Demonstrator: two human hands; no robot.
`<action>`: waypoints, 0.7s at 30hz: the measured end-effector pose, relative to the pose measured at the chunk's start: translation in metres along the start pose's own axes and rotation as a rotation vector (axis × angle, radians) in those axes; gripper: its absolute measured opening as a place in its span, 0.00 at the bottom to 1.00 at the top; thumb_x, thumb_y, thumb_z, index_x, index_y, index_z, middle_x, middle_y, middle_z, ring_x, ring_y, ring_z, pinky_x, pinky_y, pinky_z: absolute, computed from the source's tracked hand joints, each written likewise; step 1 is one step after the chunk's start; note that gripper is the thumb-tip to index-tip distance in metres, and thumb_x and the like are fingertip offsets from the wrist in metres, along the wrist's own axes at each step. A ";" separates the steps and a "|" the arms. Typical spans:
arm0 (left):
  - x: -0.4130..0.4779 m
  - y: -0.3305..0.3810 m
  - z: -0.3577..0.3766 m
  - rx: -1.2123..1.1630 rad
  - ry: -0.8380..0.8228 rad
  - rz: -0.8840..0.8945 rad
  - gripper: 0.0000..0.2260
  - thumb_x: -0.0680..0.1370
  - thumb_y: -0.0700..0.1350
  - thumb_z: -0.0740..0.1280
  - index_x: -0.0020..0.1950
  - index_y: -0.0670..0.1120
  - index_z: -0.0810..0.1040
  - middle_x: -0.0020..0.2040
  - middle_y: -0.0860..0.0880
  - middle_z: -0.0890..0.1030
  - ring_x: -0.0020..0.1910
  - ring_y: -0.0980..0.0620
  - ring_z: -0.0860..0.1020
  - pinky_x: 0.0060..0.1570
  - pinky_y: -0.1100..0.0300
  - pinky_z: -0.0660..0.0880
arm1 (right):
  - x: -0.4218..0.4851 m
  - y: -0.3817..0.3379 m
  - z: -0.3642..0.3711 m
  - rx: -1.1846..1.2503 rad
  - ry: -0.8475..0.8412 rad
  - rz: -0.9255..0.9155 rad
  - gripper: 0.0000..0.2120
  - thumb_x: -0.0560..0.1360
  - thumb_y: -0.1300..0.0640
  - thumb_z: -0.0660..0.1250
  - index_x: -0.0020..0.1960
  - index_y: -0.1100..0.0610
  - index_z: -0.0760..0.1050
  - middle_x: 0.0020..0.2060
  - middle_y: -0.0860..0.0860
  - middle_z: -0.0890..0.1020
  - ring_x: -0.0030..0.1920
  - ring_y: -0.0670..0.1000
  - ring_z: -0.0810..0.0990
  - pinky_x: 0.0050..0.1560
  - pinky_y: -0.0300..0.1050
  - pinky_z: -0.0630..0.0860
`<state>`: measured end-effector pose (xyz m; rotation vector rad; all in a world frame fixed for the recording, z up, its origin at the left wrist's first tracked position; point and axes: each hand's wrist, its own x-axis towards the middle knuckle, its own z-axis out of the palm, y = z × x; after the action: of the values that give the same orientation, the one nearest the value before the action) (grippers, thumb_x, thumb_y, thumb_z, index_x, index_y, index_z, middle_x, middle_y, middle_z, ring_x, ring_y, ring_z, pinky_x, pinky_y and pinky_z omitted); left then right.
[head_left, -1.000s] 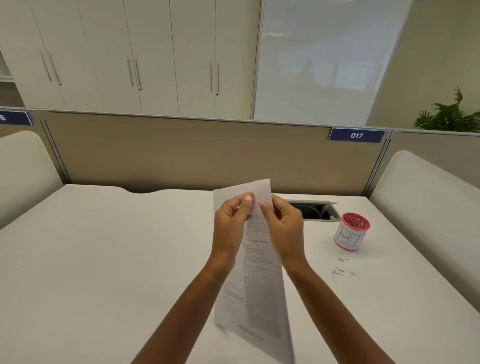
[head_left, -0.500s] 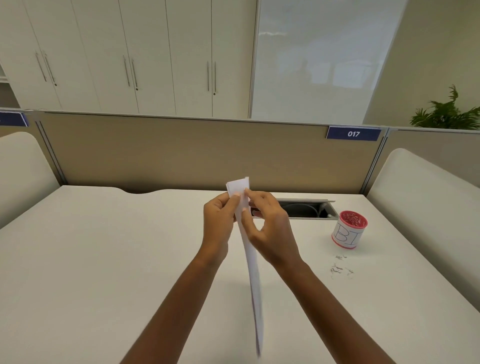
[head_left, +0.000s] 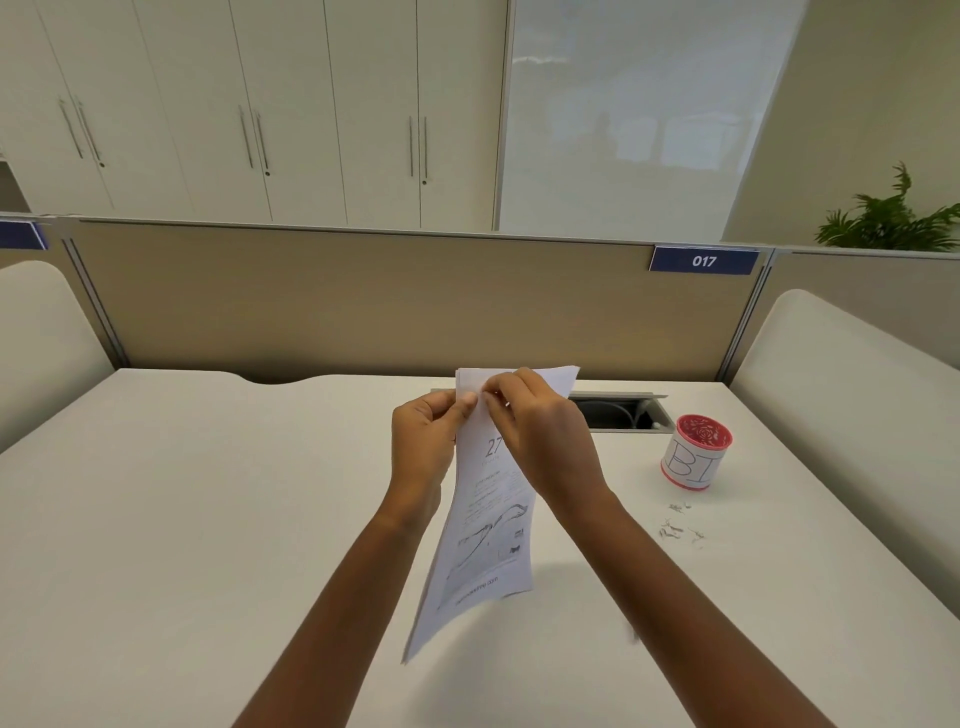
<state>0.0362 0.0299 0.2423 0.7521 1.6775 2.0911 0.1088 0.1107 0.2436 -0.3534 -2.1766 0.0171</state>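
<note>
Fingertips (head_left: 469, 402): pinching the top corner of the printed sheets (head_left: 488, 519).
Left hand (head_left: 423, 447): gripping the left edge.
Right hand (head_left: 543, 441): picking at the corner, staple not visible.
Sheets: hanging in the air, left of the red cup (head_left: 696, 452).
Loose staples (head_left: 678, 525): just in front of the cup.
Risk: tearing the corner by pulling too hard; dropping a staple away from the cup.

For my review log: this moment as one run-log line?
left hand: pinches papers at top | right hand: pinches papers at top | papers: hang over desk | red cup: untouched
</note>
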 end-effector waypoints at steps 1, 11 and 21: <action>0.000 0.000 0.000 -0.004 0.002 -0.006 0.11 0.77 0.39 0.63 0.35 0.48 0.78 0.37 0.47 0.79 0.38 0.47 0.77 0.42 0.58 0.76 | 0.001 0.001 0.000 -0.027 -0.003 -0.009 0.05 0.70 0.60 0.65 0.38 0.61 0.76 0.32 0.54 0.81 0.24 0.52 0.76 0.23 0.32 0.65; 0.001 0.000 0.000 -0.053 -0.013 -0.056 0.09 0.77 0.40 0.63 0.39 0.45 0.79 0.40 0.44 0.80 0.38 0.47 0.78 0.40 0.60 0.77 | -0.005 0.000 0.004 0.457 -0.010 0.299 0.07 0.75 0.57 0.62 0.47 0.60 0.75 0.42 0.52 0.80 0.39 0.48 0.76 0.38 0.30 0.72; 0.006 -0.008 -0.005 -0.083 0.139 0.005 0.11 0.77 0.41 0.63 0.36 0.47 0.77 0.34 0.50 0.79 0.29 0.56 0.76 0.29 0.68 0.74 | -0.013 0.034 0.009 0.834 -0.102 0.758 0.04 0.75 0.62 0.62 0.44 0.60 0.75 0.34 0.49 0.79 0.36 0.46 0.79 0.34 0.30 0.78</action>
<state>0.0277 0.0311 0.2347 0.5993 1.6478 2.2475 0.1174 0.1412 0.2232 -0.6558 -1.8063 1.3269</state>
